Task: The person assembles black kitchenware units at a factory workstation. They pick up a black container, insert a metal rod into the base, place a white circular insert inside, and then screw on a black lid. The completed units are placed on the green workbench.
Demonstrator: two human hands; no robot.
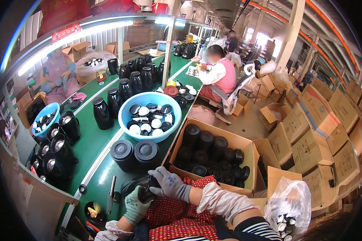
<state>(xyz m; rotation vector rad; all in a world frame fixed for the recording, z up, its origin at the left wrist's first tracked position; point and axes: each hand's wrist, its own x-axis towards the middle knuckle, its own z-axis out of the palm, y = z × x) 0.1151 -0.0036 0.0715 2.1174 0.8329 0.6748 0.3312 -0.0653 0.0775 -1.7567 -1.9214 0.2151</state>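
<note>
Both my hands wear grey work gloves and hold a black thermos body (133, 185) tilted over my lap at the bench edge. My left hand (136, 204) wraps its near end, fingers closed. My right hand (167, 185) is curled over the upper right side of the same black piece. The gloves hide much of it, so its end cannot be made out. Just beyond stand two stacks of round black ribbed parts (147, 150). Behind them is a light blue basin (132, 134) filled with black-and-white lids (151, 118).
Glossy black thermos bodies (102, 114) line the green bench (88, 152). A metal rod tool (112, 186) stands left of my hands. A carton (245, 160) of black parts sits at my right. One co-worker (219, 72) sits farther along; another person (56, 78) works across.
</note>
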